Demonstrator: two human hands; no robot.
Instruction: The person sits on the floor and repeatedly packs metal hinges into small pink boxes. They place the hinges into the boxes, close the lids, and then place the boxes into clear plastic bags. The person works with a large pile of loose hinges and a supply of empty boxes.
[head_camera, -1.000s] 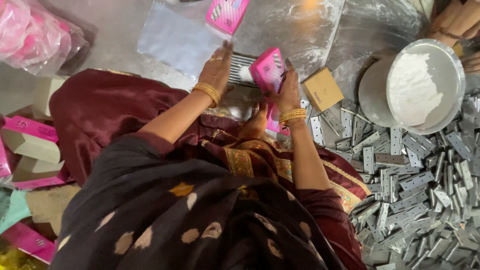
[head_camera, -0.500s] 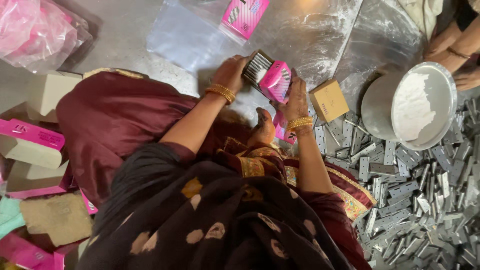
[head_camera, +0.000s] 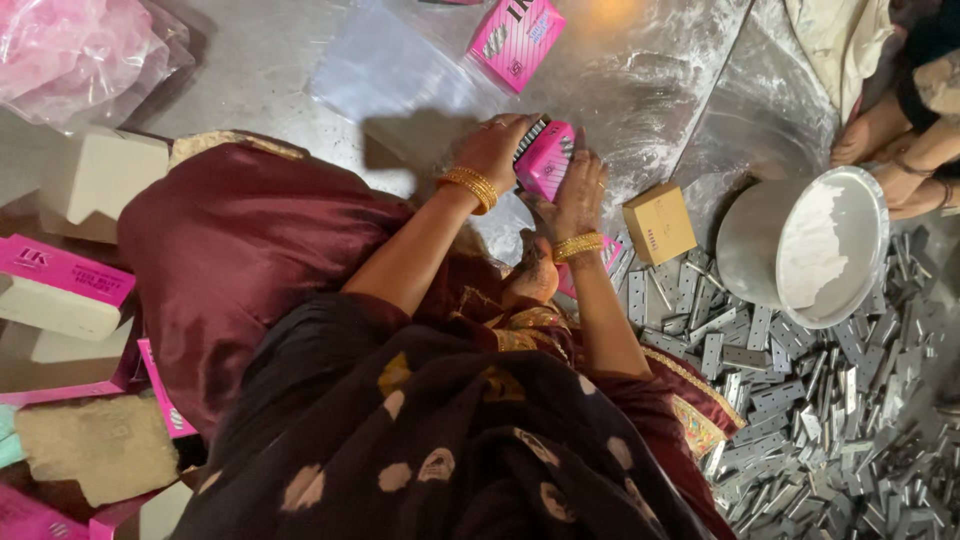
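Far off to the outer side of her left hand (head_camera: 497, 150), flat pink boxes (head_camera: 62, 270) and pale cartons (head_camera: 98, 175) are stacked on the floor, with a crumpled pink plastic bag (head_camera: 70, 50) up beyond them. The left hand itself, gold bangles at the wrist, is curled over the top and near edge of a small pink box (head_camera: 548, 158), fingers closed on it. What looks like a row of metal pieces shows at the open end under her fingertips, though that part is too small to be sure. Her right hand (head_camera: 578, 195) presses up against the other side of the same box, fingers spread along it and gripping, so the box sits clamped between both hands just above her knee. Another pink box (head_camera: 517, 40) lies on the floor beyond the hands. Just past the right hand sits a small tan box (head_camera: 659, 222), then a round metal bowl (head_camera: 815, 245) dusted with white powder, and a wide heap of grey metal hinges (head_camera: 830, 420) spreading out beneath it.
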